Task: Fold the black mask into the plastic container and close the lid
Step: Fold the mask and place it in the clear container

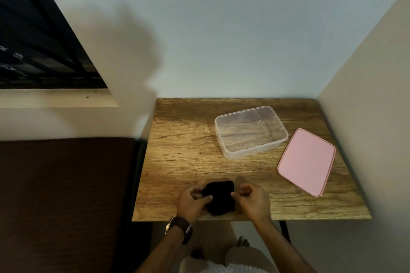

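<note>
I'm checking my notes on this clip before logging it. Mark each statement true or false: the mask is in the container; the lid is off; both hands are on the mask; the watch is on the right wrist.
1. The black mask lies inside the clear plastic container. False: it lies on the wooden table, near the front edge.
2. The pink lid lies on the table beside the container. True.
3. The left hand and right hand both hold the mask. True.
4. The wristwatch is on the right wrist. False: left wrist.
</note>
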